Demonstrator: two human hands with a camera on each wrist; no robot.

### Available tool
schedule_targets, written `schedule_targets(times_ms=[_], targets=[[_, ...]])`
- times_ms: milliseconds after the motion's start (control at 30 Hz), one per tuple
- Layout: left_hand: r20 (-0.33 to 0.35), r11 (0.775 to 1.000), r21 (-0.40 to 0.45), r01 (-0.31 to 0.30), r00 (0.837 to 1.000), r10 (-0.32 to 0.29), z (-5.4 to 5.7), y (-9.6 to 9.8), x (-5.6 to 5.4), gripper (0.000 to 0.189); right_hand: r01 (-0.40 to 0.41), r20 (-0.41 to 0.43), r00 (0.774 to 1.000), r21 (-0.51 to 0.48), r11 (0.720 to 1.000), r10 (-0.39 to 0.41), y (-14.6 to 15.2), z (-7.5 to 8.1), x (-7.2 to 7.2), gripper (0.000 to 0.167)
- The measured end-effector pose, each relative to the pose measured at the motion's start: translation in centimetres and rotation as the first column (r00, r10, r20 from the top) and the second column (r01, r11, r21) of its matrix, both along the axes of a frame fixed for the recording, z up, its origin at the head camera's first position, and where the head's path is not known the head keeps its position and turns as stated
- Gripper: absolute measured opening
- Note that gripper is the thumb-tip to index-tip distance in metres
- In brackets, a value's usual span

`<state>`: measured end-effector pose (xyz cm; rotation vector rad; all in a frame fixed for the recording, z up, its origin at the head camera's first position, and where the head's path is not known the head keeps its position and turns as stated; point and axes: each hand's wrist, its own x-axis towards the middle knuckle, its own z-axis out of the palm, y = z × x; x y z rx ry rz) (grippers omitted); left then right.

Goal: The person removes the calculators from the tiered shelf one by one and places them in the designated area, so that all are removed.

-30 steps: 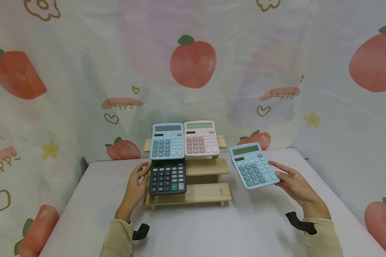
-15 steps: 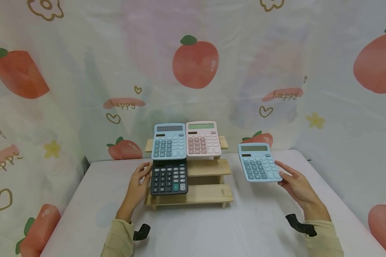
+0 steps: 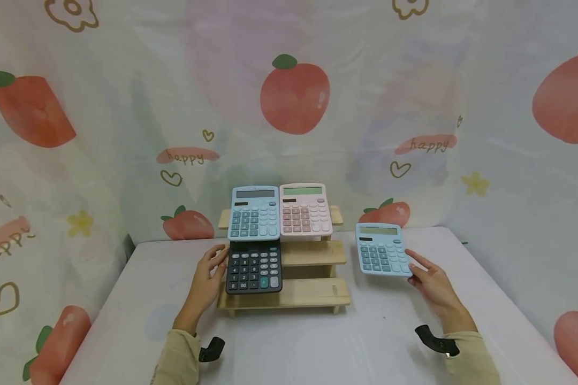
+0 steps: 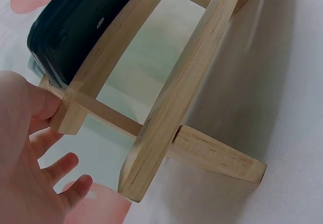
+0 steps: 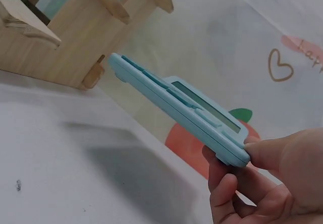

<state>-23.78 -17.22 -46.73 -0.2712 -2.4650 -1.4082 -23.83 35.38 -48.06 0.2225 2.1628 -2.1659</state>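
Note:
My right hand (image 3: 431,291) pinches a light blue calculator (image 3: 382,251) by its right edge, thumb on the key side and fingers beneath. In the right wrist view the calculator (image 5: 176,110) hangs above the white table, apart from the rack. My left hand (image 3: 206,278) holds the left end of a stepped wooden rack (image 3: 289,294); in the left wrist view this hand (image 4: 30,148) has thumb and finger at a plank's end. Another light blue calculator (image 3: 253,214) and a pink calculator (image 3: 305,209) lean side by side on the top tier. Below the blue one leans a black calculator (image 3: 253,270).
The rack's middle tier (image 3: 313,254) and bottom tier (image 3: 313,291) show bare wood to the right of the black calculator. A white table (image 3: 289,347) lies under everything. Behind hangs a cloth backdrop (image 3: 366,80) printed with fruit and hearts.
The light blue calculator in my right hand has turned more upright, shifting right and then slightly back left and down. My left hand stays at the rack.

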Motion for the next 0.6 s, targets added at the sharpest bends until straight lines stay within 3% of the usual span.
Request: schedule_targets(times_ms=[233, 600], targets=[[-0.017, 1.000, -0.013, 0.004, 1.000, -0.005, -0.1, -0.1, 0.0, 0.040, 0.000, 0.014, 1.000, 0.115, 0.993, -0.002, -1.1, -0.8, -0.3, 0.056], [-0.015, 0.999, -0.034, 0.007, 1.000, -0.008, -0.2, 0.0, 0.0, 0.040, 0.000, 0.076, 0.997, 0.183, 0.983, -0.014, -1.6, -1.3, -0.4, 0.053]])
